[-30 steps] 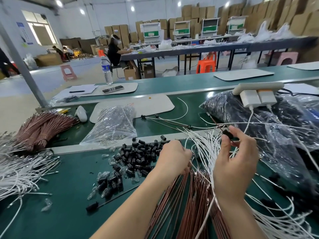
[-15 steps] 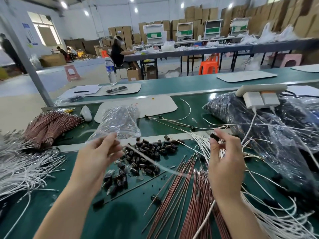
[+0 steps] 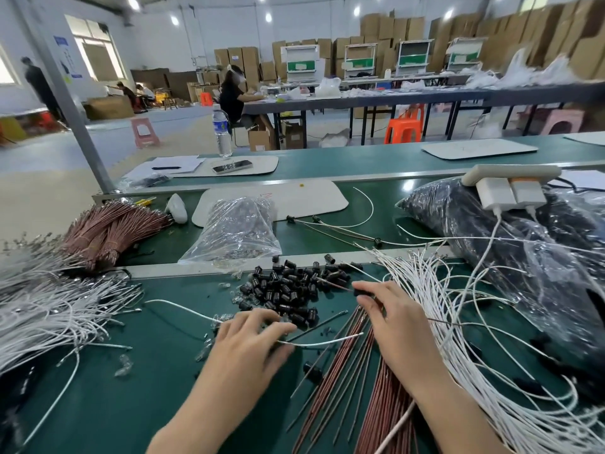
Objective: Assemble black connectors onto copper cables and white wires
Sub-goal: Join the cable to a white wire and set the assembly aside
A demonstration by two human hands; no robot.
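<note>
Though a few capped cables (image 3: 378, 241) lie done, heaps of connectors (image 3: 288, 290), wires (image 3: 458, 322) and copper cables (image 3: 343, 381) wait; right hand (image 3: 393, 329) pinches one connector (image 3: 360, 292), left hand (image 3: 252, 352) covers a wire (image 3: 314, 345), grip unclear.

Near left, bare green mat (image 3: 131, 417) lying open. Straight ahead, black connector pile (image 3: 288, 291) blocking centre; copper cables (image 3: 353, 398) fanning across near centre; white wires (image 3: 465, 326) crowding right side; white wire bundle (image 3: 42, 312) hemming left edge.
</note>
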